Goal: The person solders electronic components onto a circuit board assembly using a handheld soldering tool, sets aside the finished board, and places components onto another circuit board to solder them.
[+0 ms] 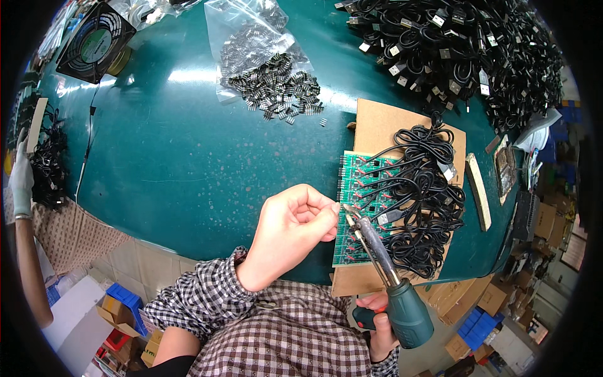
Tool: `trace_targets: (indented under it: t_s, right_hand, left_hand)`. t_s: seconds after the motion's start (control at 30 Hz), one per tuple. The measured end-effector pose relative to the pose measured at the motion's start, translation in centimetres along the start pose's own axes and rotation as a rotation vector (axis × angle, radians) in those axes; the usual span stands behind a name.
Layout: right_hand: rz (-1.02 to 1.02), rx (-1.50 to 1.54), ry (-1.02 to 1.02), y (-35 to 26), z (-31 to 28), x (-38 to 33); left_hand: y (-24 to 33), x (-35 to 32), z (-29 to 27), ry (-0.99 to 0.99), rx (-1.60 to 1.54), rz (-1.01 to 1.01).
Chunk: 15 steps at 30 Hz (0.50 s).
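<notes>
My left hand (290, 227) is closed in a pinch at the left edge of a green circuit board panel (344, 242). Whatever its fingertips hold, if anything, is too small to make out. In my right hand (380, 328) is a green pistol-shaped soldering gun (407, 314), its tip close to my left fingertips over the board. Black cables (419, 195) run from the panel and lie coiled on its right. Under both is a brown cardboard sheet (377, 122). Small pin connectors line the board's left edge.
Beyond the board, loose pin connectors (276, 88) spill from a clear plastic bag (245, 38). A big heap of black USB cables (458, 56) fills the far right. A fan (95, 43) stands far left. At the left edge, another person's gloved hand (22, 182) is near more cables.
</notes>
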State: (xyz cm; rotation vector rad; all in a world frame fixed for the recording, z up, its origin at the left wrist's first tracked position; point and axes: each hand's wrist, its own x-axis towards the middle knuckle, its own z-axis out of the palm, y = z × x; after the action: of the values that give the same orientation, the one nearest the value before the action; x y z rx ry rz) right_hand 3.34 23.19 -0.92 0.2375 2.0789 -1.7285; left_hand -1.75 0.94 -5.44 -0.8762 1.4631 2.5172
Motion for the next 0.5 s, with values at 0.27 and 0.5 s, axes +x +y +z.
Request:
trace_targets:
  t_s: [0.27,0.5]
  right_hand:
    - [0.008,0.018,0.012,0.11,-0.03,-0.19]
    - [0.009,0.013,-0.019,0.20,-0.11,-0.37]
  left_hand:
    - [-0.04,0.03,0.07,0.010,0.006,-0.003]
    - [0.08,0.04,0.09,0.011,0.007,-0.001]
